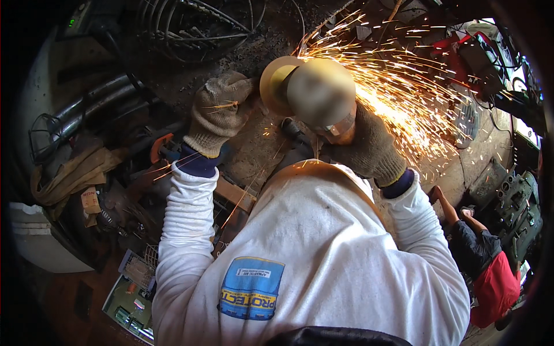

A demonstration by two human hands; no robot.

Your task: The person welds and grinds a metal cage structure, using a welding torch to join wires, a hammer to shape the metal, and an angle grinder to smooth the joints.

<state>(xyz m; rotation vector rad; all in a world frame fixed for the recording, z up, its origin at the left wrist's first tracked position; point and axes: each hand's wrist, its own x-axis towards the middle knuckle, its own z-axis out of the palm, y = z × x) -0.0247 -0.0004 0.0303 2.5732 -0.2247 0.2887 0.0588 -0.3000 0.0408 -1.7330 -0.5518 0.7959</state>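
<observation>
Both my hands wear thick knitted work gloves. My right hand (372, 147) is closed round the body of what looks like an angle grinder (340, 131), partly hidden behind a blurred round patch. Left of that patch shows a round yellowish disc (271, 86). Bright orange sparks (398, 104) stream from beyond the disc out to the right. My left hand (222, 106), fingers curled, is just left of the disc; what it grips, if anything, is hidden. The piece being ground cannot be made out.
Wire hoops (196, 26) lie at the far left. Metal pipes (95, 104) and a brown cloth (75, 173) are on the left. A person in a red top (497, 291) is at the right, near green machinery (516, 205). Red equipment (453, 55) stands beyond the sparks.
</observation>
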